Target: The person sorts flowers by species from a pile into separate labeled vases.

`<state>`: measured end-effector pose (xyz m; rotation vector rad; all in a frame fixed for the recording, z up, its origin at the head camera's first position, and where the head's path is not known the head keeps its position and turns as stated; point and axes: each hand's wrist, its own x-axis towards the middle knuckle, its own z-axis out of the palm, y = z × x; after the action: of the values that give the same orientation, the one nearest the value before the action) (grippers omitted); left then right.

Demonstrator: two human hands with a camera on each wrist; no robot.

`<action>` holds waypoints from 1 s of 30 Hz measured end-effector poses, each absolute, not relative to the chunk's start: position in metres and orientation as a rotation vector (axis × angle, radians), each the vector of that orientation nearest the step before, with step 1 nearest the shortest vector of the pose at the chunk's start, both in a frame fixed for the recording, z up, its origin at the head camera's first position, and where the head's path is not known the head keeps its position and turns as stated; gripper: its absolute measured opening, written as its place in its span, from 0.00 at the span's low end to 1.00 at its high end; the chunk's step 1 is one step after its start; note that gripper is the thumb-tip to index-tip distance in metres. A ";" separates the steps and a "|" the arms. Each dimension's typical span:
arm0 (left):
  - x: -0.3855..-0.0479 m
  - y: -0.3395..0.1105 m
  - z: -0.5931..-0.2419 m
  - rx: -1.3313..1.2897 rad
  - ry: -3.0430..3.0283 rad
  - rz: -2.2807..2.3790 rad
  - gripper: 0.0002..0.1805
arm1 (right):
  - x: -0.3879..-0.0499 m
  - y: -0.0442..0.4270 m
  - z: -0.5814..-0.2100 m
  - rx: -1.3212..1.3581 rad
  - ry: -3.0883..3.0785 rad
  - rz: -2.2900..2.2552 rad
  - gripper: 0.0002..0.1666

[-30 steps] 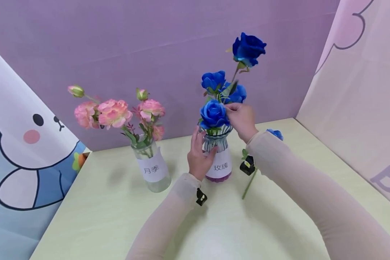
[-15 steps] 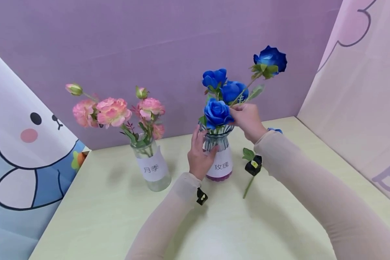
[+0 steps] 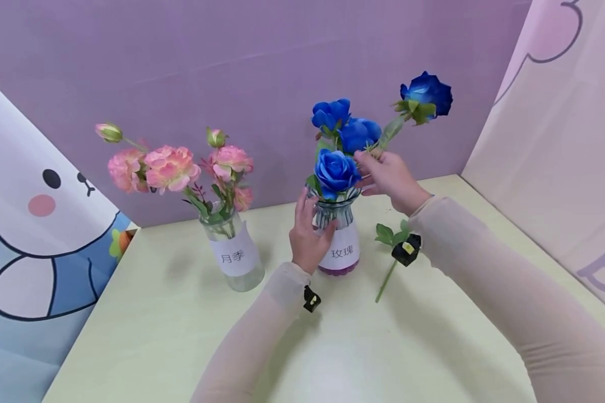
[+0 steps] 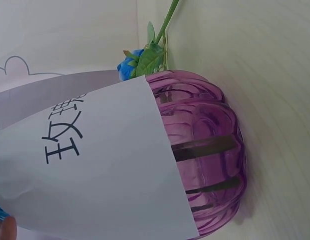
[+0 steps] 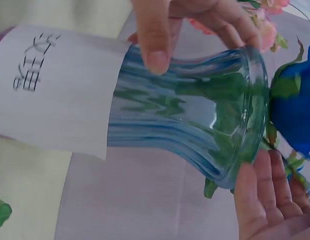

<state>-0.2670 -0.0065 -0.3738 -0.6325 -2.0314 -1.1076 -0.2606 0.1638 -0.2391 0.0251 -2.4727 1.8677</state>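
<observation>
My left hand [image 3: 308, 242] grips the neck of a glass vase [image 3: 344, 215], thumb in front and fingers at the side. The vase has a white paper label and a purple base [image 4: 207, 135]. Several blue roses [image 3: 336, 170] stand in it. One darker blue rose [image 3: 427, 96] leans out to the right. Beside that rose's stem, at the vase rim, my right hand [image 3: 390, 176] has loosened, extended fingers. In the right wrist view, its thumb [image 5: 248, 192] lies by the rim and its fingers spread behind. The stem's lower end is hard to make out.
A clear glass jar [image 3: 237, 252] with a white label and pink flowers [image 3: 171, 168] stands to the left. Another blue rose, its stem [image 3: 386, 282] and leaves showing, lies on the table [image 3: 353, 347] right of the vase. A purple backdrop [image 3: 232, 67] rises behind.
The dark blue rose has tipped from nearly upright to leaning right. My right hand has moved slightly right and let go of its stem. The left hand stays on the vase.
</observation>
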 end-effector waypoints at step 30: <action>-0.268 -0.007 -0.375 -0.652 -1.999 -1.107 0.29 | -0.269 0.153 -0.248 0.267 -2.687 1.443 0.34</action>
<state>-0.2679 -0.0068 -0.3752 -0.6521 -1.9987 -1.1070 -0.2688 0.1534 -0.2480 0.2674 -2.6866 1.4425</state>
